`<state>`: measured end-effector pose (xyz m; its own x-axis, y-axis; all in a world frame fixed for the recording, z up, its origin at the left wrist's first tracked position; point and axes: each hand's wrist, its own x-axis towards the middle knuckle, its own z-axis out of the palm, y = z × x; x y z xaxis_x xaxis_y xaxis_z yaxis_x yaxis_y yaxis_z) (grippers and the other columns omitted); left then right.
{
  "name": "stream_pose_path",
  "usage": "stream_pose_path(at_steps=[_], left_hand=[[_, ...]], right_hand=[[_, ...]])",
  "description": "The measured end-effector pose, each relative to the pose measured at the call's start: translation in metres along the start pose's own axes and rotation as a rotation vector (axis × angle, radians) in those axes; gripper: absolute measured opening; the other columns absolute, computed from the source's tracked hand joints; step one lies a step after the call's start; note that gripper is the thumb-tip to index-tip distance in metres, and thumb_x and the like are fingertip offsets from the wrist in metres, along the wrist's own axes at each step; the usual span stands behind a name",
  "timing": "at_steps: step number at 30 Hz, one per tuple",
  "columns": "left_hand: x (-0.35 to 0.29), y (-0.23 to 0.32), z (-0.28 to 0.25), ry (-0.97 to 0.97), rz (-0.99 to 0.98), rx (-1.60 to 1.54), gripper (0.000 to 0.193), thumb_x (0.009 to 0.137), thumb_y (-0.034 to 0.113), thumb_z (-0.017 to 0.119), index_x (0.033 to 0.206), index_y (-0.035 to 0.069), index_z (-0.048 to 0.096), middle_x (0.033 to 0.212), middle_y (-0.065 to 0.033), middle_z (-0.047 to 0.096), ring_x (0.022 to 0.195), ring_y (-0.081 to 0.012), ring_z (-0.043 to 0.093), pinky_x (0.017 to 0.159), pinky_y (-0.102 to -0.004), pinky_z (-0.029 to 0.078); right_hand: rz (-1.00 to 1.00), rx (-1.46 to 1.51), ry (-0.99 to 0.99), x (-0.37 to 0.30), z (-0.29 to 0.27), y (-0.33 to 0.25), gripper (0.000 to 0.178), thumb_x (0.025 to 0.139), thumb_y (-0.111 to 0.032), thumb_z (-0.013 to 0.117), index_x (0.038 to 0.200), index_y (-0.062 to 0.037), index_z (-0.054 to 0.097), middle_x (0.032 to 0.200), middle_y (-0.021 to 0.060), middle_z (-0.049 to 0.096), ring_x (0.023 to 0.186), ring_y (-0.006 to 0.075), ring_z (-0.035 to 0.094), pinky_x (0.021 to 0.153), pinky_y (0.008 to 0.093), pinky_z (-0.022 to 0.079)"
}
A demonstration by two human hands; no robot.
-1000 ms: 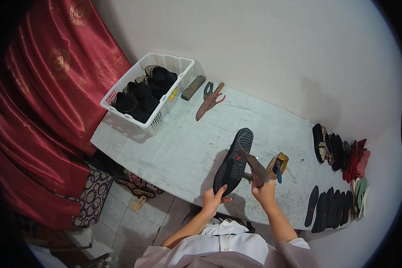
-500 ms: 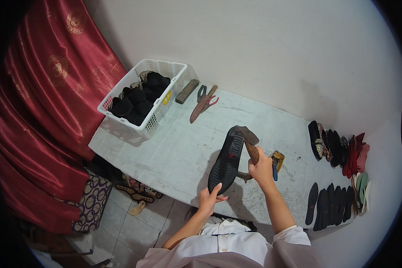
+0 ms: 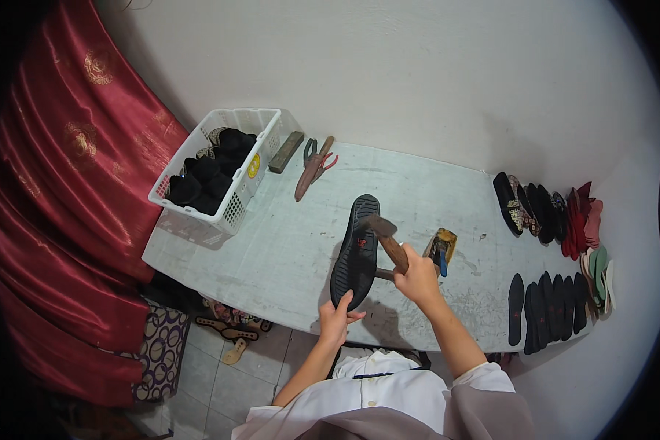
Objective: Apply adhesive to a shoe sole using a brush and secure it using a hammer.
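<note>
A black shoe [image 3: 350, 271] is held sole up above the table, its ribbed toe pointing away from me. My left hand [image 3: 335, 320] grips it at the heel end, thumb on the sole. In my right hand [image 3: 419, 279] is a hammer [image 3: 394, 254] with a wooden handle. Its head lies over the right side of the sole, near the small red mark; whether it touches, I cannot tell. Part of a dark metal piece [image 3: 386, 274] shows beside the shoe, and the rest of it is hidden. Close to my right hand sits a yellow container with a blue-handled tool [image 3: 443, 262].
On the table [image 3: 286, 246] stands a white basket [image 3: 231, 213] of black shoes. Beside it lie a dark block [image 3: 286, 152] and pliers with other tools [image 3: 315, 169]. Shoe uppers [image 3: 506, 204] and black insoles [image 3: 516, 308] line the right side. A red curtain [image 3: 73, 220] hangs left.
The hammer head has moved from beside the toe tip down to the middle of the sole. The shoe now stands a little straighter. The whole view has shifted slightly.
</note>
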<state>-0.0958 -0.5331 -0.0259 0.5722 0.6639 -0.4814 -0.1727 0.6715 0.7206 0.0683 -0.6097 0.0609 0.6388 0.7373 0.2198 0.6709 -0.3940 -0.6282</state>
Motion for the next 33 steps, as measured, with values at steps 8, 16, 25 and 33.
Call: stream_pose_path(at_steps=[8, 16, 25, 33], left_hand=[[-0.005, 0.0, 0.001, 0.023, 0.013, 0.009, 0.032, 0.081, 0.026, 0.065, 0.09, -0.003, 0.055, 0.085, -0.0105, 0.06, 0.05, -0.0169, 0.059, 0.056, -0.0324, 0.055], [-0.006, -0.002, 0.003, 0.013, -0.009, 0.0, 0.026, 0.083, 0.023, 0.062, 0.095, 0.002, 0.053, 0.082, -0.0061, 0.06, 0.049, -0.0149, 0.059, 0.058, -0.0306, 0.055], [-0.006, -0.005, 0.006, 0.021, 0.008, 0.013, 0.024, 0.082, 0.024, 0.063, 0.092, 0.003, 0.054, 0.077, -0.0061, 0.061, 0.048, -0.0134, 0.058, 0.057, -0.0291, 0.055], [-0.004, -0.007, 0.005, 0.031, 0.022, 0.005, 0.022, 0.084, 0.022, 0.061, 0.092, 0.002, 0.055, 0.081, -0.0058, 0.061, 0.048, -0.0132, 0.057, 0.057, -0.0295, 0.054]], right_hand=[[-0.07, -0.091, -0.146, -0.021, -0.001, -0.003, 0.029, 0.065, -0.008, 0.061, 0.091, -0.0117, 0.047, 0.058, 0.0157, 0.056, 0.058, 0.0381, 0.058, 0.051, 0.0464, 0.045], [-0.056, 0.008, -0.008, -0.013, 0.016, 0.012, 0.028, 0.067, -0.008, 0.06, 0.092, -0.0095, 0.048, 0.06, 0.0189, 0.056, 0.06, 0.0404, 0.057, 0.053, 0.0481, 0.044], [0.013, 0.028, 0.134, 0.036, 0.013, 0.01, 0.024, 0.068, -0.006, 0.057, 0.09, -0.006, 0.047, 0.063, 0.0231, 0.056, 0.064, 0.0438, 0.056, 0.056, 0.0499, 0.044], [-0.038, 0.008, -0.08, -0.044, 0.005, 0.019, 0.027, 0.066, -0.009, 0.059, 0.09, -0.0098, 0.047, 0.06, 0.018, 0.057, 0.06, 0.0402, 0.057, 0.054, 0.0476, 0.045]])
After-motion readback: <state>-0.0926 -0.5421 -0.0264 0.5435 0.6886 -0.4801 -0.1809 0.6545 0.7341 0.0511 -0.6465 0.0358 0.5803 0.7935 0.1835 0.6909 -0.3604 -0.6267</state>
